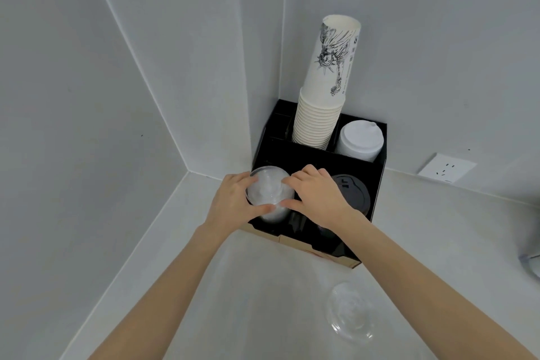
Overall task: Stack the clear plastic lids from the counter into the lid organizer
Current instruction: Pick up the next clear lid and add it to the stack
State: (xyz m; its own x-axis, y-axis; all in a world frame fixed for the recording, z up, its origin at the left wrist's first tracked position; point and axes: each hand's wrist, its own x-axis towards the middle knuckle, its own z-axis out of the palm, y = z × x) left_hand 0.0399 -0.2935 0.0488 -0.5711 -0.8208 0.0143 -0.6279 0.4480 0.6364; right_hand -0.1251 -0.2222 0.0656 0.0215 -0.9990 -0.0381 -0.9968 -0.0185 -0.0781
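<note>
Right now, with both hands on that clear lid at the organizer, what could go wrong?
1. The clear lid looks tilted over the front-left slot of the organizer; it may seat crooked.
2. The right hand hovers close to the black lids and could nudge them.
3. The lids on the counter lie near the right forearm.

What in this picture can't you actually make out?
- How many clear lids are stacked in the organizer: left hand and right hand cover them, head view.
- Grey object: cut off by the right edge.
- Black lids: count hidden in the dark compartment.
</note>
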